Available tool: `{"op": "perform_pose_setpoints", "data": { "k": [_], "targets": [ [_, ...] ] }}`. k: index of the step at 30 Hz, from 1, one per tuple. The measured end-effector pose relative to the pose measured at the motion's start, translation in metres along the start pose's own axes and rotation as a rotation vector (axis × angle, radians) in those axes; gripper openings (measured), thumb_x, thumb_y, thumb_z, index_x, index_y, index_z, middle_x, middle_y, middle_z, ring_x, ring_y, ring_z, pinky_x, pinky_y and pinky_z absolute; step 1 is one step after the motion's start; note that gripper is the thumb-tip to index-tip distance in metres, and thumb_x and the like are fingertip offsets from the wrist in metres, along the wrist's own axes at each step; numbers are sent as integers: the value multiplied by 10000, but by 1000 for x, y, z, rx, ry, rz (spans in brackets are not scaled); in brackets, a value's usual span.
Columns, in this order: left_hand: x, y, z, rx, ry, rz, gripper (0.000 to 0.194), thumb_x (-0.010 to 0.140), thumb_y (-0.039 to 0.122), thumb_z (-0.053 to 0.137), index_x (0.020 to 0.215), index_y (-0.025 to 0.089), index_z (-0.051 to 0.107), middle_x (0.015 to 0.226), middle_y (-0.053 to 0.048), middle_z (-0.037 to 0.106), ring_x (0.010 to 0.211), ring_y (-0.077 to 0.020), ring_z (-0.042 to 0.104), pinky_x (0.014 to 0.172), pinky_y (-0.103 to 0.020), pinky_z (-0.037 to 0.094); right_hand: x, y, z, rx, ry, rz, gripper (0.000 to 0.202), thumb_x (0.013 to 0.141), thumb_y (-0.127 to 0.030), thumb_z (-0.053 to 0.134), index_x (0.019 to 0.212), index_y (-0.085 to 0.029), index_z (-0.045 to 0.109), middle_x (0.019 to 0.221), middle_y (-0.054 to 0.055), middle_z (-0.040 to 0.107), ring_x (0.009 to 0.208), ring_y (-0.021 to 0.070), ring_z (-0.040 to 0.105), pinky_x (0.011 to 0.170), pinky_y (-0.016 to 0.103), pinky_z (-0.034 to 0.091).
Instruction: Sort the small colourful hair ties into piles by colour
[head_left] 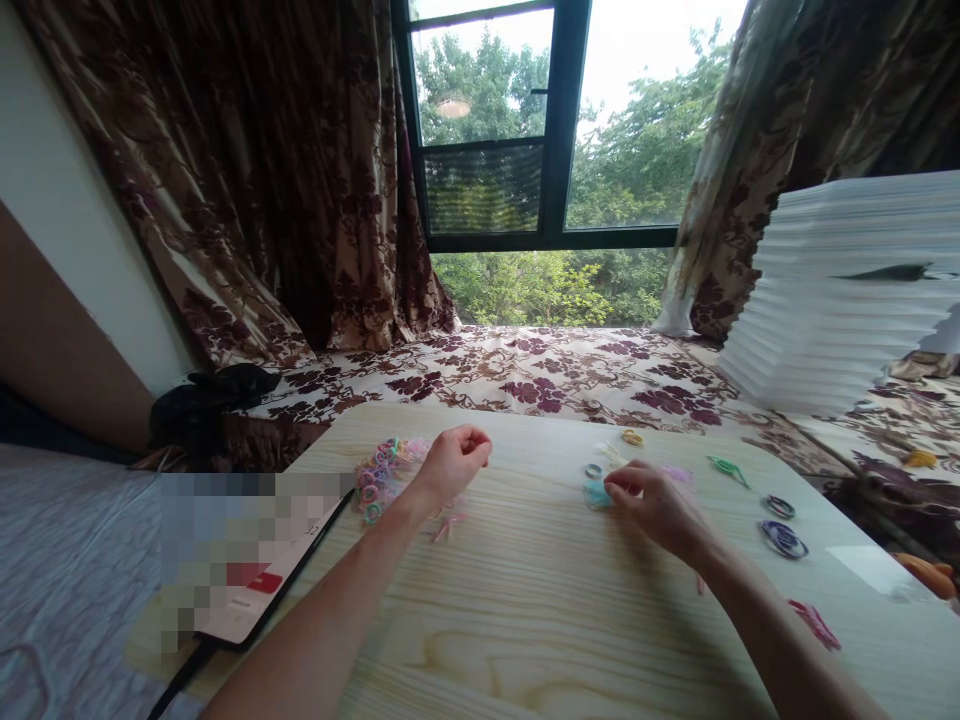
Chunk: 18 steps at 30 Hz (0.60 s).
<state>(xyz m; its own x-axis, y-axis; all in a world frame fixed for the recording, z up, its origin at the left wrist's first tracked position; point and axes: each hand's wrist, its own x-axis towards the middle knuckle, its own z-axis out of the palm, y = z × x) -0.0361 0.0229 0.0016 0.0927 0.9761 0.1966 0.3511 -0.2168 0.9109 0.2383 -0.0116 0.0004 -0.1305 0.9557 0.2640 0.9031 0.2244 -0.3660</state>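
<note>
My left hand (456,462) is closed, thumb and fingers pressed together, above the table just right of a mixed pile of small coloured hair ties (373,483). Whatever it may hold is too small to make out. My right hand (654,502) pinches at the edge of a light-blue bunch of hair ties (597,494). Close to it lie a grey-blue hair tie (592,470), pale yellow ones (613,456), a mustard-yellow group (632,437) and a lilac group (679,476), partly hidden by the hand.
Green (727,468), dark (780,507), purple-blue (784,539) and pink (815,625) hair ties lie apart along the right of the wooden table (480,640). A tablet (259,590) with a cable stands at the left edge. White foam sheets (840,300) rise at back right.
</note>
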Motion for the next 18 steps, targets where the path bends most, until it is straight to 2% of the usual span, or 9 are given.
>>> {"op": "perform_pose_setpoints", "data": {
  "k": [5, 8, 11, 14, 18],
  "targets": [
    [8, -7, -16, 140, 76, 0, 188, 730, 288, 494, 773, 143, 605, 613, -14, 617, 562, -117, 565, 529, -199, 414, 1, -6, -2, 13, 31, -6, 289, 764, -340, 446, 745, -200, 699, 767, 39, 661, 655, 167, 607, 594, 262, 428],
    [11, -12, -32, 284, 138, 5, 168, 725, 258, 505, 768, 153, 628, 644, -23, 633, 595, -129, 565, 567, -217, 410, -2, -24, 3, 84, 32, -93, 300, 787, -362, 428, 727, -203, 676, 734, 39, 645, 600, 155, 585, 578, 266, 426],
    [11, -16, -44, 455, 180, 10, 147, 714, 218, 521, 739, 169, 658, 686, -38, 651, 657, -153, 570, 650, -255, 410, -9, -45, 13, 156, -43, -205, 298, 802, -356, 419, 708, -209, 661, 691, 41, 637, 563, 154, 566, 547, 270, 418],
    [9, -19, -47, 589, 155, 19, 149, 709, 181, 536, 721, 190, 684, 752, -47, 667, 757, -176, 576, 752, -287, 404, -15, -59, 24, 191, -118, -261, 280, 799, -322, 422, 692, -218, 659, 706, 47, 655, 602, 171, 585, 538, 268, 419],
    [6, -19, -41, 691, 67, 42, 143, 697, 203, 597, 788, 210, 708, 901, -63, 659, 955, -218, 541, 886, -329, 365, -17, -62, 30, 213, -125, -270, 283, 803, -329, 427, 697, -223, 667, 737, 50, 667, 658, 188, 608, 564, 272, 433]
  ]
}}
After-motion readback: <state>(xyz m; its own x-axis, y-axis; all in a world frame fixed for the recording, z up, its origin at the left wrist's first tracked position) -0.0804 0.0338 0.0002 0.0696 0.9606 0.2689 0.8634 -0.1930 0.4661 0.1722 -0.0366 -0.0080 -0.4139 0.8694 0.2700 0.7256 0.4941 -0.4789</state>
